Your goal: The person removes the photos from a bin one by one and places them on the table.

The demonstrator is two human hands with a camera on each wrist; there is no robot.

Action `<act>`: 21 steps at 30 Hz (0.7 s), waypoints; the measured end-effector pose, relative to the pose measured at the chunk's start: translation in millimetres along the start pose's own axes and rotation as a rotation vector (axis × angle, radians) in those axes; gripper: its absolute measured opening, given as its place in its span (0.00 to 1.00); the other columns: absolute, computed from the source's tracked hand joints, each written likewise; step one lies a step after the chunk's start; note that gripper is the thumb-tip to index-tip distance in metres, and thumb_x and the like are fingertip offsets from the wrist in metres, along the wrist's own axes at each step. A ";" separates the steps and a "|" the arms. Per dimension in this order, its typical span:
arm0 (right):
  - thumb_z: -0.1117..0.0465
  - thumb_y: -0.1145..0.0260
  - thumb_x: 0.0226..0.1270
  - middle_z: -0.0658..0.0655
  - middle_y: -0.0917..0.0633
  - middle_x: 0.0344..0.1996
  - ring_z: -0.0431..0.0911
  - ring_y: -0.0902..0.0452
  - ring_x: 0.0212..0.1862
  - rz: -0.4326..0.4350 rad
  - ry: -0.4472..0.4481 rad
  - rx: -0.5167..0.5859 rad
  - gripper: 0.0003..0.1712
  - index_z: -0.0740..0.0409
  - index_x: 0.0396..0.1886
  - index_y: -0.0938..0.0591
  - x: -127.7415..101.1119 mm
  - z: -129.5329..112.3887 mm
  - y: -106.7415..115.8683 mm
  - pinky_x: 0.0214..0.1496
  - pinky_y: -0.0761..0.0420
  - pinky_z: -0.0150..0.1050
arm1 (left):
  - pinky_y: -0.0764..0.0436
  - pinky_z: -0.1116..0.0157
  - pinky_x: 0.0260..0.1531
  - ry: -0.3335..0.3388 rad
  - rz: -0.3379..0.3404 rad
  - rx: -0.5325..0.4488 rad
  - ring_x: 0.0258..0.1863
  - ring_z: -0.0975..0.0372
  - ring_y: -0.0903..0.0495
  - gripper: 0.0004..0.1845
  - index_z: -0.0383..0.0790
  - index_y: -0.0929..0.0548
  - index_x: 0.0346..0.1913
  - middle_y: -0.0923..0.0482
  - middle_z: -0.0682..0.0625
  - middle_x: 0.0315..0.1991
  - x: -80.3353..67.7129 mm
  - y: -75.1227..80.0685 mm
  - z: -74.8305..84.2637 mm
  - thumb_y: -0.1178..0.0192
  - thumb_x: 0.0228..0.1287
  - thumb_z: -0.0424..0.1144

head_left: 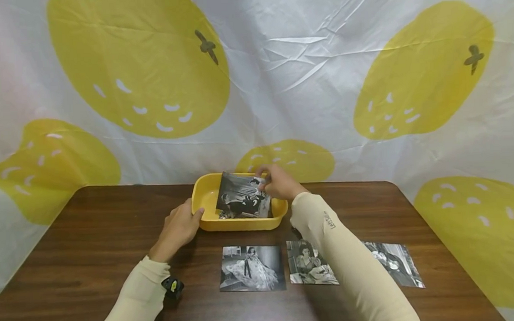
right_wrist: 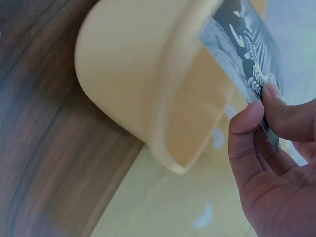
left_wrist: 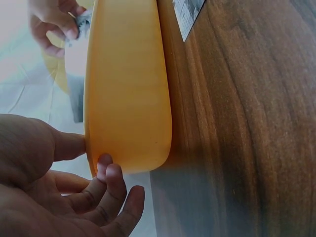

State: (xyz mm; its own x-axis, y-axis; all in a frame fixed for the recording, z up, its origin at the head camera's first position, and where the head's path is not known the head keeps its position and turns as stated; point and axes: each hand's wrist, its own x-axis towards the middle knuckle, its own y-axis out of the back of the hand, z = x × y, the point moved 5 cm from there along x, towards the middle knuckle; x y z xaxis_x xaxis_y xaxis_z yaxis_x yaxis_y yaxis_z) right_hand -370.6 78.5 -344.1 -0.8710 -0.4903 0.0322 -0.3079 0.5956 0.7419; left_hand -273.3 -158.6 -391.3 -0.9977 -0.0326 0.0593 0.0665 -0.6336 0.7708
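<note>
Person at the table, both hands busy at the yellow rectangular plastic tub with rounded corners (head_left: 240,225). Left hand (head_left: 178,226) at the tub's left end: thumb over the rim, fingers bent against the outer wall, gripping it. Right hand (head_left: 280,182) above the tub's right far part, thumb and fingers pinching a glossy black-and-white photo print (head_left: 241,195) near its right edge. That print is tilted over the tub's inside, its far edge up about rim level.

On the near side of the tub, 3 more black-and-white prints lie flat: print 1 (head_left: 251,268) straight in front, print 2 (head_left: 308,264) just beside it to the right, print 3 (head_left: 395,264) farther right (the cream right sleeve (head_left: 354,267) partly covers 2 and 3). Dark brown wood-grain table (head_left: 91,246) under the tub; white cloth with yellow fruit shapes (head_left: 280,96) hangs behind it. Black wristband (head_left: 173,286) on the left arm, nearer me than the tub.
</note>
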 end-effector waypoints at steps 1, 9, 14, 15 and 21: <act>0.81 0.39 0.59 0.62 0.16 0.32 0.44 0.25 0.28 0.002 0.003 0.013 0.21 0.70 0.54 0.23 -1.9 -0.1 3.2 0.28 0.26 0.34 | 0.24 0.47 0.45 0.004 -0.004 -0.001 0.43 0.49 0.22 0.20 0.26 0.28 0.62 0.20 0.38 0.44 0.0 -0.3 -0.5 0.49 0.80 0.40; 0.78 0.37 0.63 0.62 0.19 0.26 0.46 0.27 0.23 0.058 0.023 0.064 0.15 0.71 0.49 0.24 -17.4 7.3 33.6 0.28 0.23 0.39 | 0.24 0.46 0.48 0.016 -0.021 -0.004 0.46 0.48 0.22 0.22 0.25 0.30 0.64 0.21 0.36 0.47 -0.6 -2.0 -3.4 0.49 0.80 0.41; 0.76 0.35 0.67 0.73 0.16 0.41 0.48 0.22 0.29 0.106 -0.050 0.127 0.15 0.71 0.52 0.24 -30.7 15.9 57.8 0.34 0.17 0.48 | 0.24 0.46 0.49 0.016 -0.024 -0.015 0.47 0.48 0.22 0.23 0.25 0.30 0.65 0.21 0.35 0.49 0.5 -2.6 -1.3 0.49 0.80 0.41; 0.76 0.35 0.67 0.74 0.16 0.42 0.47 0.21 0.30 0.113 -0.064 0.139 0.15 0.71 0.52 0.25 -33.3 18.7 61.7 0.34 0.16 0.48 | 0.24 0.45 0.49 0.015 -0.023 -0.014 0.48 0.47 0.22 0.23 0.24 0.30 0.65 0.21 0.35 0.50 0.9 -2.7 -1.3 0.49 0.80 0.41; 0.78 0.35 0.66 0.72 0.16 0.35 0.43 0.22 0.23 0.180 -0.082 0.225 0.17 0.75 0.51 0.28 -51.6 42.8 83.6 0.26 0.19 0.37 | 0.25 0.44 0.52 0.015 -0.020 -0.007 0.51 0.46 0.22 0.24 0.24 0.31 0.66 0.21 0.33 0.53 1.8 -3.0 -0.8 0.50 0.80 0.42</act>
State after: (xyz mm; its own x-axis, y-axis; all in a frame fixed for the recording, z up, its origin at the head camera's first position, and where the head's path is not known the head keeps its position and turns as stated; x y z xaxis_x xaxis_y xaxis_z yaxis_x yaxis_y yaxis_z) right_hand -367.8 180.8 -312.4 -0.9444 -0.3164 0.0891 -0.2147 0.7990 0.5617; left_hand -275.4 -157.4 -394.0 -0.9989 -0.0313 0.0348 0.0468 -0.6394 0.7675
